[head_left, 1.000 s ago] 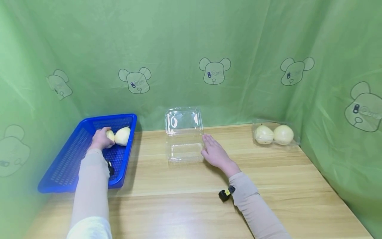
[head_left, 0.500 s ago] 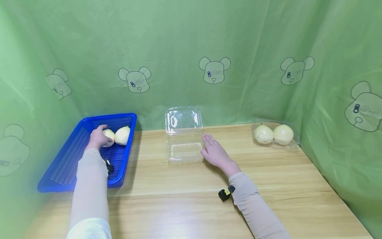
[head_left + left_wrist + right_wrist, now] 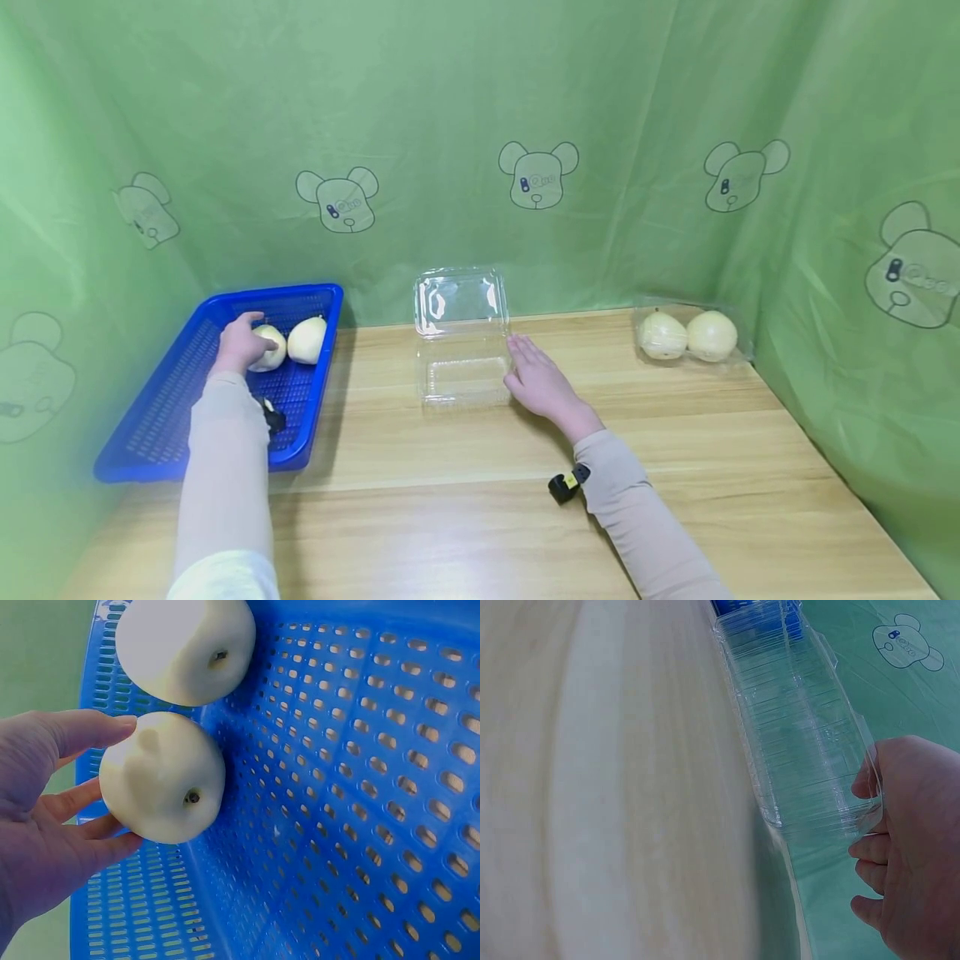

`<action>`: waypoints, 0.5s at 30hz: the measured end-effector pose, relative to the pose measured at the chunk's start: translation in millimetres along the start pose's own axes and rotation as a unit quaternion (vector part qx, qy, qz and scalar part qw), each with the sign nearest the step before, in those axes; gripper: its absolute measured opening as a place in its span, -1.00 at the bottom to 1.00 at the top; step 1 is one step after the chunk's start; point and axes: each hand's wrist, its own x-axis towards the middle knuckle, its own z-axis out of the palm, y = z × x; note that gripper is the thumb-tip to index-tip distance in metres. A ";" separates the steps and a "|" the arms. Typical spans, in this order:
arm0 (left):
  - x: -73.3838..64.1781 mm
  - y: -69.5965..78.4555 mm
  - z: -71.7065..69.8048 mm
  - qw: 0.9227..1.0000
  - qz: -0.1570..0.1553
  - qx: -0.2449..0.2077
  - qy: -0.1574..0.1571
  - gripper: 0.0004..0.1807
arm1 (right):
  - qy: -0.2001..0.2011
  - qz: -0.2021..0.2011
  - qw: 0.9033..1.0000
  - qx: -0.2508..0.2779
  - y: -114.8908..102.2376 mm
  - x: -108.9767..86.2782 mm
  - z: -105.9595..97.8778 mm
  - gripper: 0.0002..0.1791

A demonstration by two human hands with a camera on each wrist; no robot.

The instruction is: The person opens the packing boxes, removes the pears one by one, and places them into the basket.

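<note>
A pale yellow pear [image 3: 161, 780] is in the blue basket, held by my left hand [image 3: 238, 343] with the thumb on one side and the fingers on the other. A second pear [image 3: 307, 340] lies right beside it, by the basket's right wall. In the middle of the table stands a clear plastic clamshell box [image 3: 463, 371], its lid [image 3: 461, 304] raised at the back. My right hand [image 3: 542, 382] lies along the box's right side, fingers straight and together. In the right wrist view the thumb [image 3: 866, 780] overlaps the box's rim.
The blue basket [image 3: 318, 408] stands at the table's left. At the back right, a clear box [image 3: 742, 346] contains two pears [image 3: 712, 336]. Green curtain [image 3: 450, 125] with bear prints closes off the back and both sides of the wooden table [image 3: 450, 517].
My left hand has shifted slightly left with the pear, opening a small gap to the second one. The right hand and the clamshell box have stayed in place.
</note>
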 end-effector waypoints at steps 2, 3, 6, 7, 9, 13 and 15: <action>-0.6 1.2 -0.6 1.000 -0.002 -0.004 0.001 -0.23 | 0.000 0.001 1.000 0.001 -0.4 0.0 -0.4 -0.32; -0.8 1.7 -1.0 1.000 0.000 -0.004 0.003 -0.24 | 0.000 0.002 1.000 0.001 -0.4 0.1 -0.4 -0.32; -1.9 2.9 -2.7 1.000 -0.001 -0.007 0.006 -0.26 | -0.001 0.003 1.000 0.001 -0.5 0.2 -0.5 -0.32; -2.6 3.5 -3.3 1.000 -0.002 -0.009 0.008 -0.27 | -0.001 0.003 1.000 0.000 -0.5 0.2 -0.4 -0.32; -4.3 5.0 -4.8 1.000 -0.001 -0.010 0.011 -0.28 | -0.002 0.003 1.000 -0.001 -0.6 0.3 -0.2 -0.32; -7.5 8.1 -7.6 1.000 0.007 -0.014 0.022 -0.31 | -0.004 0.004 1.000 -0.002 -0.8 0.6 0.0 -0.32; -8.1 8.6 -8.5 0.999 0.012 -0.014 0.029 -0.32 | -0.003 0.005 1.000 -0.001 -1.0 0.7 0.1 -0.33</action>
